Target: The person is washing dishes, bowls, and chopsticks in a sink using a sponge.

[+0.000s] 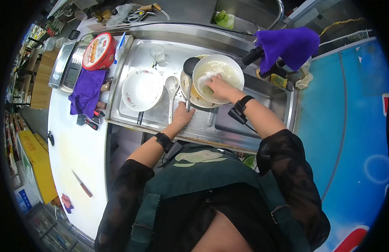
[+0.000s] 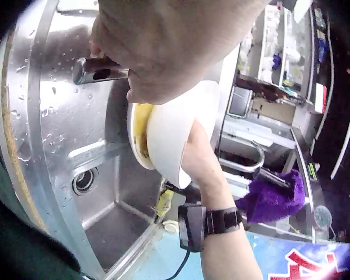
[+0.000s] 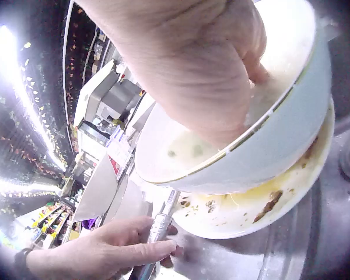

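Note:
My left hand (image 1: 184,115) grips the metal handle of a ladle (image 1: 191,66), whose dark head lies against a white bowl (image 1: 235,67). My right hand (image 1: 221,87) reaches into that bowl, its fingertips down in cloudy liquid beside a whitish lump (image 1: 208,76). I cannot tell whether the fingers hold the lump. The bowl overlaps a plate (image 3: 227,224) smeared with yellow liquid and brown food bits. Left of the ladle lies a white spoon (image 1: 172,84). Beyond it sits a white bowl with a floral rim (image 1: 143,89), over a dark-handled utensil.
Metal sink basin (image 1: 261,109) opens at right, near a faucet draped in a purple cloth (image 1: 287,46). A drinking glass (image 1: 158,53) stands on the metal drainboard. On the left counter are a red tin (image 1: 98,51), a scale (image 1: 70,69) and a knife (image 1: 82,185).

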`<state>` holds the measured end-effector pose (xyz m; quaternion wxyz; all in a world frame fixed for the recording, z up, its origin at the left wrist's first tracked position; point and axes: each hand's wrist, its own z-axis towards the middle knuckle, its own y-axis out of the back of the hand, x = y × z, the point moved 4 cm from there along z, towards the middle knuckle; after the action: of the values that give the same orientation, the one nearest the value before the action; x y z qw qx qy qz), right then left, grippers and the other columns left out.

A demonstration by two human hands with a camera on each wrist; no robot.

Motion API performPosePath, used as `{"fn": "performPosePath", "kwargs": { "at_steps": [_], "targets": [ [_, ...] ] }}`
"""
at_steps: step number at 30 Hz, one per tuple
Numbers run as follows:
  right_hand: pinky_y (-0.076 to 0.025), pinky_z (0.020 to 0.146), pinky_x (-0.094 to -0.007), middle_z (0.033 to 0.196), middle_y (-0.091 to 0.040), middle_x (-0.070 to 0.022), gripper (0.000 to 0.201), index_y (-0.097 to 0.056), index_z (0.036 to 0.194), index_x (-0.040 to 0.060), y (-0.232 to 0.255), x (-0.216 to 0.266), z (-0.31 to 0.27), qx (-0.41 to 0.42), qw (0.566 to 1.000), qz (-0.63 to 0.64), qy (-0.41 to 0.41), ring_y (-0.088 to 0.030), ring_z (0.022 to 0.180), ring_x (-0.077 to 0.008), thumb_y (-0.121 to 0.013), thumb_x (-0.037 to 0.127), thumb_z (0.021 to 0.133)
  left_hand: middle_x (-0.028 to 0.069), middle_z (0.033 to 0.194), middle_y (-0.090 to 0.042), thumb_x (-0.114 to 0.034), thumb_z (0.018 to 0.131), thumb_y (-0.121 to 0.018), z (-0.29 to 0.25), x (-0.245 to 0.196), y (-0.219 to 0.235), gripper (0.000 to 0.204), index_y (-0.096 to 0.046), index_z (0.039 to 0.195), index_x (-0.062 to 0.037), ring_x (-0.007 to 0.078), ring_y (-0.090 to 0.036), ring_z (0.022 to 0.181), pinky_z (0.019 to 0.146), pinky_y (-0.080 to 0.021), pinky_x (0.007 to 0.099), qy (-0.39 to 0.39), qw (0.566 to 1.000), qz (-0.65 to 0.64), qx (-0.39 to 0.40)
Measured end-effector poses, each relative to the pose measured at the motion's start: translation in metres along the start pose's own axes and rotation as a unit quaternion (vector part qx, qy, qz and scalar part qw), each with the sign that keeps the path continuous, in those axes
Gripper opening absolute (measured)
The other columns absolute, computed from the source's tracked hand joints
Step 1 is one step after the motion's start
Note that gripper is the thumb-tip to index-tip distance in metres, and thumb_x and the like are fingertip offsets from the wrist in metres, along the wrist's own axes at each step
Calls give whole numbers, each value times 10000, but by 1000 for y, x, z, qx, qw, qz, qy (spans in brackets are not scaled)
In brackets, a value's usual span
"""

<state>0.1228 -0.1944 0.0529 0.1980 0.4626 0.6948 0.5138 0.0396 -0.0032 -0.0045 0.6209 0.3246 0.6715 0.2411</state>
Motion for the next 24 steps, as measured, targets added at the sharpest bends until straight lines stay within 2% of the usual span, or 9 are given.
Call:
{"fn": "performPosePath", "kwargs": {
  "at_steps": [2, 6, 8, 9, 13, 15, 18, 20, 24],
  "targets": [
    [-417, 936, -491, 1153, -554, -217, 402, -545, 1114, 75, 7, 0, -2, -40, 998, 42, -34, -464, 1137, -393, -644, 144, 731, 96, 705, -598, -203, 922, -557, -6, 3, -12, 198, -511, 978, -19, 184, -574, 528, 490, -490, 315, 226, 905, -311, 183],
    [-442, 888, -477, 1050, -595, -209, 374, -522, 1072, 62, 7, -17, 0, -17, 997, 49, -54, -492, 1063, -405, -638, 137, 725, 99, 653, -587, -178, 928, -538, -14, -32, 26, 171, -494, 939, -13, 168, -579, 525, 500, -477, 326, 247, 912, -294, 146],
    [-454, 853, -473, 965, -615, -215, 368, -519, 1066, 48, 22, -23, -23, -49, 979, 180, -87, -514, 1031, -405, -625, 144, 727, 118, 654, -591, -168, 922, -542, -12, -24, 35, 163, -481, 932, -18, 174, -603, 561, 481, -471, 340, 80, 989, -105, 61],
    [-454, 853, -473, 965, -615, -215, 368, -519, 1066, 48, 29, -18, -27, -52, 978, 184, -89, -514, 1031, -405, -625, 144, 727, 118, 654, -591, -168, 922, -542, -14, -21, 42, 163, -481, 932, -18, 174, -603, 561, 481, -471, 340, 77, 990, -100, 63],
    [-474, 874, -453, 1028, -601, -240, 399, -522, 1117, 23, 37, -16, -39, -143, 966, 89, -195, -493, 1086, -411, -614, 144, 748, 106, 635, -571, -141, 932, -518, -32, -72, 95, 137, -472, 953, -14, 184, -565, 432, 335, -403, 325, -214, 971, -38, -99],
    [-480, 903, -439, 1072, -593, -256, 426, -523, 1157, 10, 26, -20, -37, -169, 959, 59, -222, -474, 1123, -428, -610, 146, 762, 75, 607, -523, -138, 942, -499, -42, -93, 107, 150, -455, 967, 3, 167, -541, 399, 320, -395, 311, 6, 981, -149, 122],
    [-497, 870, -422, 1018, -615, -250, 399, -531, 1141, 17, 11, -27, -26, -209, 962, 6, -177, -538, 1062, -409, -602, 147, 771, 57, 608, -484, -138, 952, -483, -43, -112, 113, 162, -432, 970, 15, 138, -529, 406, 313, -395, 294, 77, 955, -151, 242],
    [-545, 738, -402, 896, -642, -198, 368, -534, 1084, 10, 6, -36, -19, -138, 971, 83, -177, -641, 870, -298, -618, 139, 750, 55, 625, -483, -147, 955, -480, -35, -104, 101, 165, -428, 967, 9, 128, -512, 406, 314, -397, 288, 88, 953, -129, 261],
    [-498, 828, -417, 899, -657, -202, 348, -568, 1059, 20, 30, -42, -39, -152, 906, 279, -280, -645, 834, -359, -636, 175, 756, 33, 660, -460, -168, 960, -478, -24, -98, 79, 159, -430, 948, -17, 102, -459, 417, 315, -389, 269, 167, 925, -192, 280]
  ]
}}
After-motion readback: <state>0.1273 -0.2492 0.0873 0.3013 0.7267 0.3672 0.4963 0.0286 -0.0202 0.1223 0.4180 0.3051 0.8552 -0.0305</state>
